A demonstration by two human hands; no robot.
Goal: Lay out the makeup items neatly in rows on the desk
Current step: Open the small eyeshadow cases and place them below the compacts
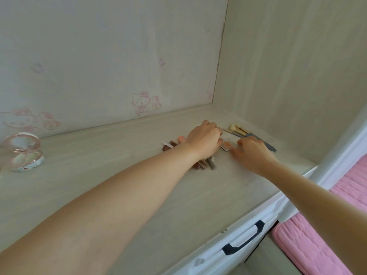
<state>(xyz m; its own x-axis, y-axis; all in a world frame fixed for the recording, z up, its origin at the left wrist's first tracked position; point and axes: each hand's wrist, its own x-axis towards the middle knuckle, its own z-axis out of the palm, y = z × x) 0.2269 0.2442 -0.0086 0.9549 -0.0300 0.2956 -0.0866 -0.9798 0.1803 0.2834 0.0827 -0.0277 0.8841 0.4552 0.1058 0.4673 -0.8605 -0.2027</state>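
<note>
On the pale wooden desk, my left hand lies over a cluster of brown lipstick-like tubes, its fingers curled toward a small flat palette. My right hand reaches in from the right, and its fingertips touch the same palette. Several makeup brushes with pale heads and blue handles lie side by side just beyond my right hand. More brown tubes poke out to the left of my left hand. What my left fingers hold is hidden.
An open round compact mirror stands at the desk's far left. The back wall and a side panel close the corner behind the items. A drawer with a dark handle sits below the desk's front edge, and pink bedding lies at the right.
</note>
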